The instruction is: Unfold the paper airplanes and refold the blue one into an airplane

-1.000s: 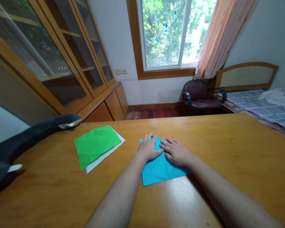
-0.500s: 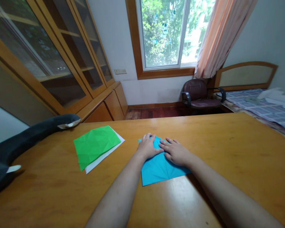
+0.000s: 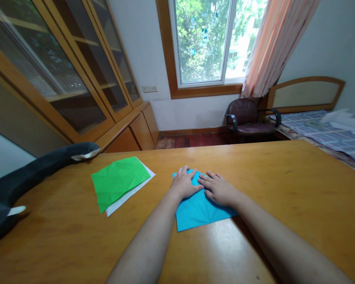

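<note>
Plainly, the wooden tabletop fills the near part of the view, and both bare forearms reach across it from the bottom edge. A sheet of blue paper lies on it in front of the person, with creases fanning out toward its near edge. On its farther part rest both hands: the left hand is palm down and unclenched, with its fingers toward the far edge; the right hand is laid out loosely, fingers extended, their tips just beside the left thumb. Neither pinches the sheet.

Apart to the left, a creased green sheet overlaps a white sheet. Farther left stretches a dark plush-looking object with white patches.

Past the table stand a glass-fronted wooden cabinet, a maroon armchair and a bed with a checked cover. Behind are a sliding window and a pink curtain.
</note>
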`<state>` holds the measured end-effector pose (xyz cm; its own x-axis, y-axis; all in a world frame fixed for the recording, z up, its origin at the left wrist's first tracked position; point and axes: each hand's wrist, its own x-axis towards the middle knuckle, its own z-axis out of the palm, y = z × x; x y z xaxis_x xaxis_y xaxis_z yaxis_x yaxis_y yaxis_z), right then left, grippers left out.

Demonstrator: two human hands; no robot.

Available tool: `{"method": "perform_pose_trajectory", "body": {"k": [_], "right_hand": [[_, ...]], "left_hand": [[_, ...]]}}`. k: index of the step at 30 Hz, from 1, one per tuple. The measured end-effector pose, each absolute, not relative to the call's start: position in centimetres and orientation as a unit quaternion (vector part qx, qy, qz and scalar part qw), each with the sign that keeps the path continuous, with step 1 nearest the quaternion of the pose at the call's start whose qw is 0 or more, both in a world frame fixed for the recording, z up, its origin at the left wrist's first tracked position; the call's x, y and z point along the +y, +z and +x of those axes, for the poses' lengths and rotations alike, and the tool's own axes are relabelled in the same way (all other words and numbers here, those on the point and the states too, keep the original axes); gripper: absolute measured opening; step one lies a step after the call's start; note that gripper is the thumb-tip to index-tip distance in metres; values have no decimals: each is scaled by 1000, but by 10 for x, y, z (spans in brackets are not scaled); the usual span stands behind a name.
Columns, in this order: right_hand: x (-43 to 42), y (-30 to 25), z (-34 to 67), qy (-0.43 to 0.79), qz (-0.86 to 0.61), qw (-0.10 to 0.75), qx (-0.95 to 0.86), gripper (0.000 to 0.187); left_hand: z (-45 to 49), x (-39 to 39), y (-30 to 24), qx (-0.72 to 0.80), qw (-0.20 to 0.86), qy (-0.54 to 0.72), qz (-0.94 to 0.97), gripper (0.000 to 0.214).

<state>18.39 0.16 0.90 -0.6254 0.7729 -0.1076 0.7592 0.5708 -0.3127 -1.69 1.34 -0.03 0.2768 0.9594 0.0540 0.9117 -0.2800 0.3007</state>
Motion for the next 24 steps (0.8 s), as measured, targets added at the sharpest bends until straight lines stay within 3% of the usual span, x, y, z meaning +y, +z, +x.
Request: {"method": "perform_pose_trajectory", "body": {"k": [24], "right_hand": [[0,8,184,162,-434,31,-886,59]], "left_hand": [[-15,14,1,595,96,97,792,87]]}}
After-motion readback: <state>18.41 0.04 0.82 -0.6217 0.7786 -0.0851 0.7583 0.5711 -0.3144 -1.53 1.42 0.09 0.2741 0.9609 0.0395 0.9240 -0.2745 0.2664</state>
